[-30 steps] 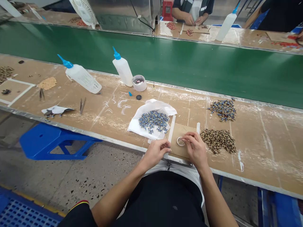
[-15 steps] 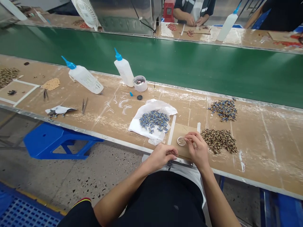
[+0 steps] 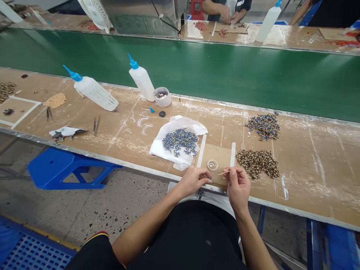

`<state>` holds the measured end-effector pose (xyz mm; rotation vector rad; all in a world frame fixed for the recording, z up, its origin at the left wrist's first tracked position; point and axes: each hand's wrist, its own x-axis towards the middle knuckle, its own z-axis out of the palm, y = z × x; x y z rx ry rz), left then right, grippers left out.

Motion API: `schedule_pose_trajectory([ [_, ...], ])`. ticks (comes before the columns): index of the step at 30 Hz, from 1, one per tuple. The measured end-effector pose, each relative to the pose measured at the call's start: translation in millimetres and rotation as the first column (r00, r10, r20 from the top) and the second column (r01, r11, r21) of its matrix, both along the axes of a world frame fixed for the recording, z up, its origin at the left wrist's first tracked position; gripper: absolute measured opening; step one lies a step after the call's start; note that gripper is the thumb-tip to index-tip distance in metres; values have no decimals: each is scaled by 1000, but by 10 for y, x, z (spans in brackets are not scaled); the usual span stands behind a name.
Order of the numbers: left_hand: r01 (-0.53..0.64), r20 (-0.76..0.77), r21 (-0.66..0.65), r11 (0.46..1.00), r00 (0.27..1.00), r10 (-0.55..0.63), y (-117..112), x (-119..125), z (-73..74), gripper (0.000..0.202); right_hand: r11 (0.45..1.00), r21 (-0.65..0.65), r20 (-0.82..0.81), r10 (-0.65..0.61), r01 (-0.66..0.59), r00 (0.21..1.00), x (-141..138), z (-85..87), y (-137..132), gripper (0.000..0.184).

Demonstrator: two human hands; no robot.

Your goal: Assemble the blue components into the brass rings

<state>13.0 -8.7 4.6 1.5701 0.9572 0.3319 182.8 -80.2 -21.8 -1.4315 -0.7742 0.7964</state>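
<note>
Between thumb and fingers of my right hand (image 3: 238,184) is a thin toothpick (image 3: 224,173), its tip pointing left toward my other hand. My left hand (image 3: 194,182) is pinched closed at the table's front edge around a tiny bluish piece (image 3: 209,179), mostly hidden by the fingertips. A small round clear dish (image 3: 212,165) with a little whitish stuff in it sits on a cardboard pad (image 3: 218,153) just beyond both hands. Left of the pad, many small blue pieces (image 3: 180,141) lie on white paper (image 3: 158,147). To the right is a pile of brass-coloured parts (image 3: 258,164).
A second pile of blue-and-brass parts (image 3: 263,126) lies at the back right. White bottles with blue nozzles (image 3: 97,93) and a tape roll (image 3: 162,97) stand left of centre. Tweezers (image 3: 96,125) lie further left. Beyond runs a green conveyor (image 3: 225,71), with a co-worker's hands (image 3: 229,15) across it.
My right hand has drawn the toothpick back from the dish toward me, beside my left hand. The left hand stays nearly in place, and the camera view has shifted slightly.
</note>
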Motion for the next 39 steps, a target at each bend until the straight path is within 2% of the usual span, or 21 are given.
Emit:
schedule_pose_trajectory([
  [22, 28, -86, 35, 999, 996, -25, 32, 69, 77, 7, 995, -8, 145, 102, -101, 984, -74, -65, -53, 18],
  [29, 37, -53, 35, 999, 998, -35, 36, 64, 77, 3, 988, 3, 127, 150, -151, 981, -74, -105, -73, 15],
  [39, 35, -4, 30, 999, 999, -35, 29, 44, 46, 4, 991, 13, 118, 134, -137, 984, -79, -119, -88, 12],
])
